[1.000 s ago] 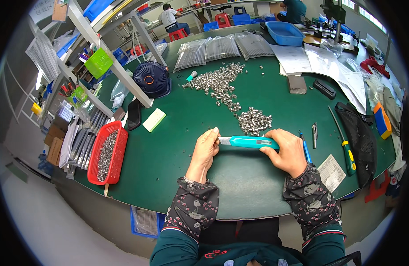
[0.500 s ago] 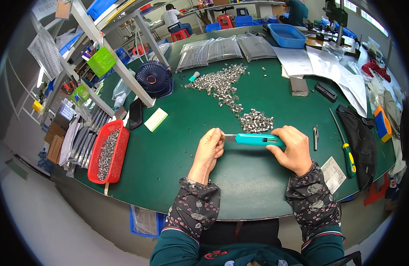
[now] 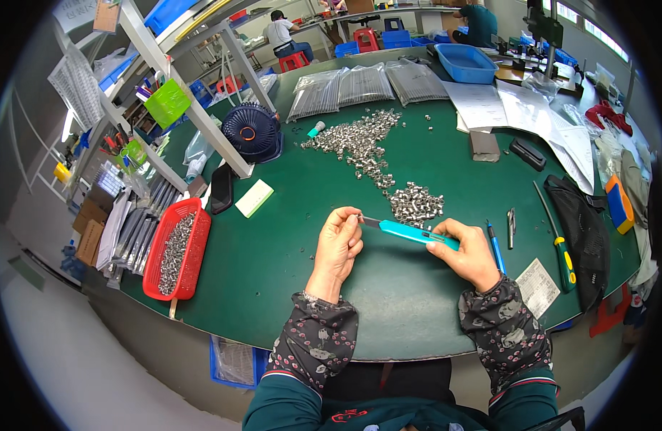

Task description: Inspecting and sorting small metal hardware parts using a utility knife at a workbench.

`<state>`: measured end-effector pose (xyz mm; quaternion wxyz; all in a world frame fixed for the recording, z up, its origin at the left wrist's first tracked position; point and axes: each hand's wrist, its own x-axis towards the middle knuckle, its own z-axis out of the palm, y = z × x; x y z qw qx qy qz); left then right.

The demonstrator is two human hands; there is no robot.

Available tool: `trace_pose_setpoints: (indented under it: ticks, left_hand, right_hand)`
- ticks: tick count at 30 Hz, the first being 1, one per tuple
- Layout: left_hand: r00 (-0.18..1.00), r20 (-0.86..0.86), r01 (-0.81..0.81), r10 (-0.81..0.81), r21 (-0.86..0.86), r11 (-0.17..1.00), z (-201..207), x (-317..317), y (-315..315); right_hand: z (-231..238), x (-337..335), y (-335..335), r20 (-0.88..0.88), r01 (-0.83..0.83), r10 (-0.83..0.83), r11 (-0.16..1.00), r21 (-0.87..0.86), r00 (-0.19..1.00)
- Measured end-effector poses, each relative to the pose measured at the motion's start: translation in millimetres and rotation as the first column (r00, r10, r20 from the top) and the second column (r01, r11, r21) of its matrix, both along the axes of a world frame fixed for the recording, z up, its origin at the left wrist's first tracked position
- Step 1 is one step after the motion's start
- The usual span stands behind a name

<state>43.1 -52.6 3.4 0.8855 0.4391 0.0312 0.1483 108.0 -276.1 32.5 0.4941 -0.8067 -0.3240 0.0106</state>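
My right hand (image 3: 469, 255) grips a teal utility knife (image 3: 406, 231), its blade pointing left and slightly up. Thumb and fingers of my left hand (image 3: 336, 250) pinch a small metal piece (image 3: 359, 218) at the blade's tip; most of it is covered by the fingers. Just beyond the knife lies a small heap of short silver metal sleeves (image 3: 417, 202). A larger spread of the same sleeves (image 3: 356, 140) trails away behind it. To the right of my right hand rests a blue pen (image 3: 494, 246).
A red basket (image 3: 200, 251) of metal pieces stands at the left table edge. Farther back are a dark fan (image 3: 252, 133), bagged rods (image 3: 363, 85) and a blue tray (image 3: 466, 63). On the right lie a metal bit (image 3: 511, 228), a yellow-green screwdriver (image 3: 565, 264) and a paper slip (image 3: 538, 287).
The knife has turned, its handle end dropping toward me and its broad side tilting away. My right hand has moved slightly nearer and left, uncovering the blue pen. My left hand has barely moved.
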Motion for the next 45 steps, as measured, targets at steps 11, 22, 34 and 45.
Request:
trace_pose_setpoints:
  ticks: [11, 22, 34, 45]
  left_hand:
    - [0.999, 0.041, -0.034, 0.031, 0.072, 0.997, -0.3, -0.5, -3.1]
    - [0.996, -0.019, -0.088, 0.091, 0.127, 0.988, -0.2, -1.0, -3.7]
    - [0.988, -0.101, -0.105, 0.121, 0.155, 0.982, 2.4, -2.0, -5.1]
    - [0.986, -0.126, -0.083, 0.114, 0.225, 0.971, 3.9, -1.7, -3.4]
  right_hand:
    - [-2.9, 0.0, 0.7, -0.113, -0.052, 0.05, 0.999, -0.008, 0.992]
    - [7.5, -6.7, 1.0, 0.024, 0.054, -0.052, 0.989, -0.138, 0.998]
    - [4.4, -8.0, 1.1, 0.321, 0.129, -0.098, 0.989, -0.075, 0.942]
    - [4.2, -6.8, 0.2, 0.468, 0.152, -0.104, 0.986, -0.065, 0.878]
